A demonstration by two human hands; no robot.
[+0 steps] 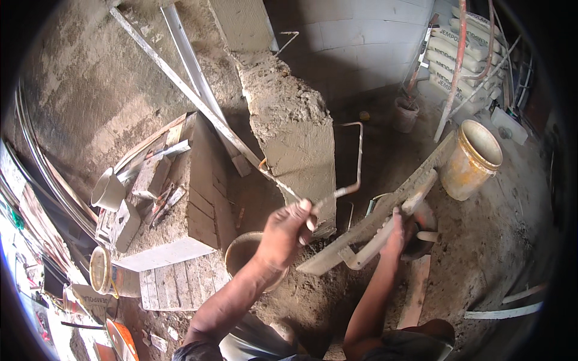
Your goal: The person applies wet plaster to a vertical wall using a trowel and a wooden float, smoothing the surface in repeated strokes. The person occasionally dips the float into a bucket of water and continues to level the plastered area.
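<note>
My left hand (284, 233) is closed around the end of a bent metal rod (359, 157), in front of a column (298, 144) coated in grey mortar. The column's upper part is rough and lumpy, while its lower face is smoother. In my right hand (394, 236) is a long plastering float (376, 224), tilted up to the right, with my fingers around its handle bar. A bucket (233, 256) stands below my left hand and is partly hidden by it. Behind the float, a dark round container (426, 219) shows only in part.
Left of the column stands a block-like stand (208, 180) with bricks, tools and a small pail (108, 191) on it. A long batten (180, 78) leans against the wall. A stained bucket (469, 168) stands at right, before stacked bags (460, 60). A plank (415, 289) lies nearby.
</note>
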